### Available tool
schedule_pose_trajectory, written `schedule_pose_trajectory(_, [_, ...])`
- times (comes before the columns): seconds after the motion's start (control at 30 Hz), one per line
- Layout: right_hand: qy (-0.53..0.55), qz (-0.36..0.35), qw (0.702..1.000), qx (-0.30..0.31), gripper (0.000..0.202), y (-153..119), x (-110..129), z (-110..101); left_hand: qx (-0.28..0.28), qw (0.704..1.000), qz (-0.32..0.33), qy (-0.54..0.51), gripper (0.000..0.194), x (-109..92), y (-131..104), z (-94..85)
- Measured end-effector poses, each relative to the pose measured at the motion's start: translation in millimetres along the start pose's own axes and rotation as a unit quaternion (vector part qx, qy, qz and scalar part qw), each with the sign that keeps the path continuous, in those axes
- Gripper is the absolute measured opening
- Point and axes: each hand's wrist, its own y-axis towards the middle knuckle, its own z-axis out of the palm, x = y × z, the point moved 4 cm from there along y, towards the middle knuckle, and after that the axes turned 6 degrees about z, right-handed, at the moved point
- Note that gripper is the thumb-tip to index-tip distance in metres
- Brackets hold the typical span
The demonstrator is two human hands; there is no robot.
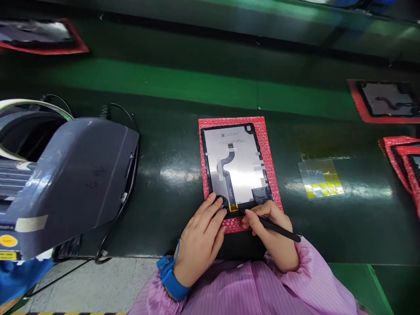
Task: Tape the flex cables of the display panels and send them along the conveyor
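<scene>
A tablet screen assembly (243, 164) lies with its silver back up on a red bubble-wrap sheet (271, 175). A dark flex cable (230, 186) curves down its back to a yellow taped end (233, 207) near the lower edge. My right hand (274, 232) is closed around a pair of black tweezers (278, 228), whose tip is at the yellow end. My left hand (203, 232) rests flat at the lower left corner of the assembly, fingers stretched out. A blue wrist strap (173, 280) circles my left wrist.
At the left stands a grey machine (88, 179) with a black cable (131, 192). A clear sheet with yellow tape pieces (321, 179) lies to the right. More screen assemblies on red wrap lie at the far right (387, 100) and upper left (39, 33).
</scene>
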Motion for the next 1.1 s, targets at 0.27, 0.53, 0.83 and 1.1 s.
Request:
schedule_pose_trajectory(0.27, [-0.004,0.029,1.000,-0.009,0.021,1.7,0.1,-0.8,0.007,1.000,0.007,0.001,0.031,1.1,-0.7,-0.9])
schedule_pose_trajectory(0.53, [-0.070,0.060,0.994,-0.058,0.021,-0.3,-4.4,-13.7,0.010,0.998,0.010,0.055,0.033,-0.6,2.3,3.6])
schedule_pose_trajectory(0.83, [-0.227,0.088,0.962,-0.124,0.035,46.3,0.6,-56.5,-0.008,0.994,0.017,0.107,0.038,-2.7,8.8,8.4])
schedule_pose_trajectory(1.1, [-0.034,0.034,0.998,-0.029,0.042,116.2,-9.1,-39.6,-0.015,0.987,0.020,0.158,0.057,12.4,20.4,19.1])
